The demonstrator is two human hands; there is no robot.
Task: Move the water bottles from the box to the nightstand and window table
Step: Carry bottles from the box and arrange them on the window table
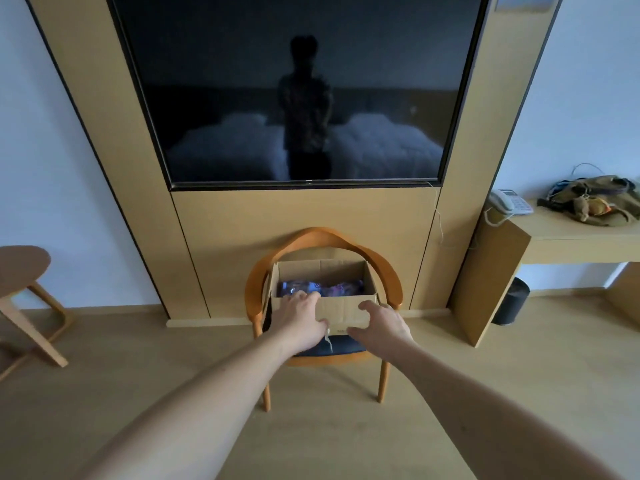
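Cardboard box (322, 289) on chair (323, 344); water bottles (320, 288) lying inside. Left hand (301, 322) spread over near rim, right hand (382, 322) open beside it. Risk: pressing the rim tips box off the seat.

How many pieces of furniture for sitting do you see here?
2: a chair below the television, holding the box, and a stool at the left edge, partly cut off.
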